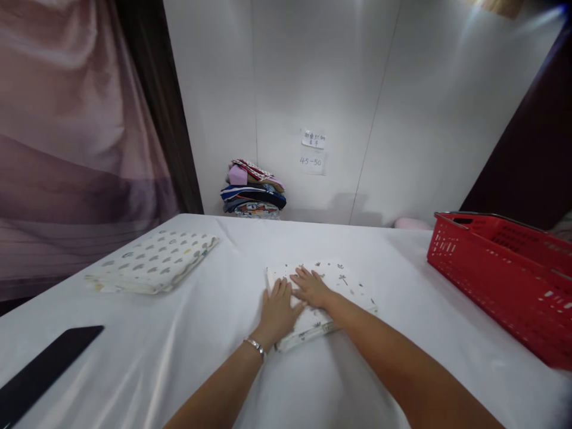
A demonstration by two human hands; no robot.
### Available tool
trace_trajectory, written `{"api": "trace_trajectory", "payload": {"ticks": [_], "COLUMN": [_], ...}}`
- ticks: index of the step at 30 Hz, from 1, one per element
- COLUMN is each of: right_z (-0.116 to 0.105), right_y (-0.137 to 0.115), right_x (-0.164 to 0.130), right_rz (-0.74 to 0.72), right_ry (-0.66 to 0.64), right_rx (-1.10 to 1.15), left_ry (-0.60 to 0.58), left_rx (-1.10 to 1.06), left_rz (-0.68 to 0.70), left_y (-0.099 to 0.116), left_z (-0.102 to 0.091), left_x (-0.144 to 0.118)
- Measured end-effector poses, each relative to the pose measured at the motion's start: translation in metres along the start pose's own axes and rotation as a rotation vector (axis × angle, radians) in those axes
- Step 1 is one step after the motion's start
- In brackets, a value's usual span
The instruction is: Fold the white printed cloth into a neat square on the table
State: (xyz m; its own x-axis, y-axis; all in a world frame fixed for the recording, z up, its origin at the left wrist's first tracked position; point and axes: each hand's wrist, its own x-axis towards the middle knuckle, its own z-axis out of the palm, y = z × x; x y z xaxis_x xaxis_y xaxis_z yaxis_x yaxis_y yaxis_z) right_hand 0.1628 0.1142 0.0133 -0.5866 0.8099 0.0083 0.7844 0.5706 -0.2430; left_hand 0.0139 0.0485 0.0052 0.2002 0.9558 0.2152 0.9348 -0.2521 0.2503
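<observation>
A folded white cloth [344, 292] with small grey plant prints lies on the white-covered table [196, 357] in front of me. My left hand [279, 313] rests flat on the cloth's left side, its fingers stretched out. Beside it my right hand [311, 288] presses on the middle of the cloth with its fingers spread. The two hands are close together, and neither grips anything. Further left lies a second folded cloth [156, 259], white with grey heart-like shapes, apart from both hands.
A red plastic basket [500, 274] stands at the table's right. A flat black object [49, 369] lies at the near left. Behind the table rises a stack of folded fabrics [254, 190] against the wall. A pinkish curtain [67, 149] hangs on the left.
</observation>
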Motion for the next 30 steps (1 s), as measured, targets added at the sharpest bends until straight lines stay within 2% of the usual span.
{"api": "trace_trajectory", "payload": {"ticks": [2,4,7,9,13,17,19,22,25,27,30], "right_z": [-0.009,-0.014,-0.011,-0.005,0.001,-0.005,-0.010,-0.019,-0.026,-0.032,-0.042], "right_y": [0.016,0.039,0.075,0.089,0.093,0.091,0.097,0.113,0.131,0.140,0.148], "right_x": [-0.006,-0.016,-0.032,-0.039,-0.040,-0.037,-0.038,-0.040,-0.038,-0.034,-0.026], "right_rz": [0.052,0.183,0.382,0.412,0.390,0.395,0.428,0.537,0.677,0.744,0.796], "right_ry": [0.026,0.090,0.138,0.142,0.153,0.156,0.172,0.225,0.221,0.186,0.122], "right_rx": [-0.014,-0.064,-0.092,-0.079,-0.066,0.030,0.183,0.401,0.553,0.642,0.704], "left_ry": [-0.045,-0.077,-0.102,-0.106,-0.098,-0.074,-0.006,0.084,0.009,-0.051,-0.064], "left_rx": [0.014,0.015,0.009,0.004,-0.019,-0.090,-0.140,-0.223,-0.356,-0.465,-0.628], "left_rz": [-0.011,-0.009,-0.009,-0.014,-0.019,-0.030,-0.090,-0.289,-0.469,-0.530,-0.614], "left_y": [-0.002,-0.003,-0.004,-0.004,-0.002,-0.005,-0.011,-0.026,-0.042,-0.049,-0.052], "left_z": [0.006,0.008,0.007,0.006,0.007,0.006,0.004,-0.001,-0.009,-0.013,-0.018], "left_x": [-0.003,-0.005,-0.005,-0.004,-0.004,-0.004,0.000,0.016,0.037,0.050,0.064]}}
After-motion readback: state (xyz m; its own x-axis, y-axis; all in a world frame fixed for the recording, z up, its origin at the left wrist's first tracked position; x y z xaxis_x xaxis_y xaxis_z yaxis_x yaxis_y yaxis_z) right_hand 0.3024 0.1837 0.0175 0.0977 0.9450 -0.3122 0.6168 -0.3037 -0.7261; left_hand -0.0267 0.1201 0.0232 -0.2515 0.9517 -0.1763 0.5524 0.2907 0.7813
